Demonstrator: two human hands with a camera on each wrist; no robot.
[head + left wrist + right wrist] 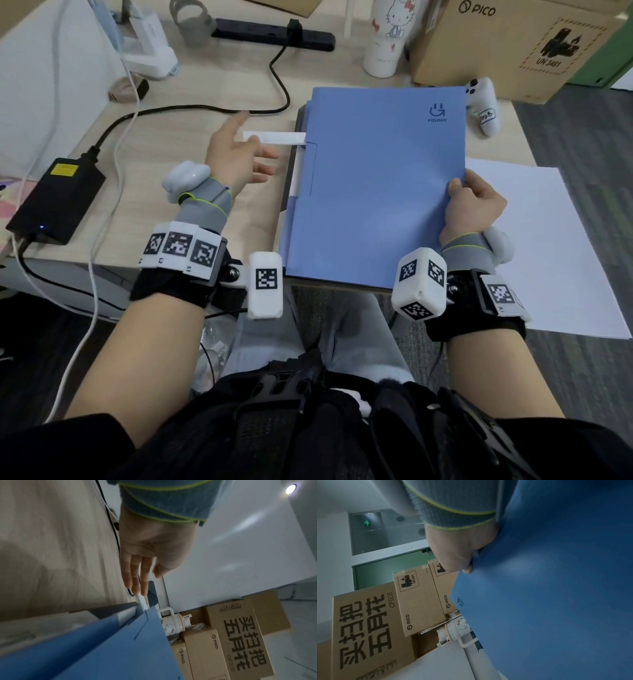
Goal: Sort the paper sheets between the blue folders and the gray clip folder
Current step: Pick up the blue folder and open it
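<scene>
At the centre of the head view a blue folder (376,185) lay on top of a stack, with the edge of a second blue folder (291,212) showing along its left side and the dark edge of what was probably the gray clip folder (301,113) beneath. The right hand (472,209) pinched the top folder's right edge, thumb on the cover and fingers curled under it. The left hand (236,150) hovered left of centre with its fingers spread and straight, their tips near a white strip (274,137) that stuck out from the stack's left side; whether they touched it was hard to tell. A loose paper sheet (548,246) lay at the right of the frame, partly under the right wrist. The risk, as I judged it, was the stack skewing: lifting the cover from one edge alone could drag the lower folder along, and the overhanging sheet might slide off if the wrist brushed it.
</scene>
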